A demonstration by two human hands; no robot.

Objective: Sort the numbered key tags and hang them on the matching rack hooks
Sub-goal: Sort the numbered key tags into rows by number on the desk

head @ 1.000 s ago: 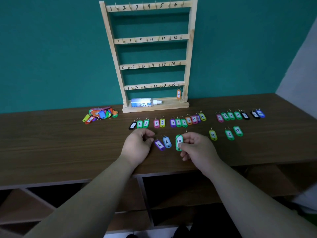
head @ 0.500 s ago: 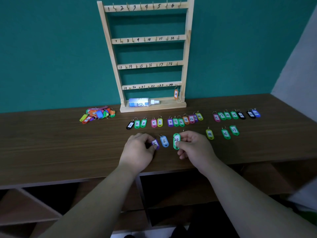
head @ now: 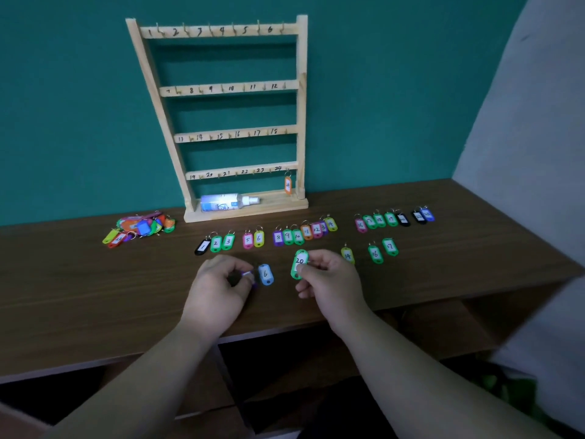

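Observation:
A wooden rack point(head: 300, 99) with hooks numbered 1 to 24 leans on the teal wall; one orange tag point(head: 287, 185) hangs on hook 24. Numbered key tags lie in a row point(head: 288, 236) on the brown table point(head: 79, 293), with more at the right point(head: 391, 219). My right hand point(head: 329, 277) pinches a green tag marked 20 point(head: 299, 263). My left hand point(head: 218, 285) pinches a purple tag point(head: 248, 275), mostly hidden by the fingers. A blue tag marked 6 point(head: 265, 274) lies between my hands.
A heap of unsorted tags point(head: 139, 228) sits at the left. A small spray bottle point(head: 226, 201) lies on the rack's base. Green tags 16 point(head: 375, 254) and 17 point(head: 390, 246) and a yellow tag point(head: 347, 255) lie right of my right hand. Open shelves show under the table.
My left hand has closed on the purple tag that lay beside the blue 6. My right hand keeps hold of the green 20 tag, barely moved.

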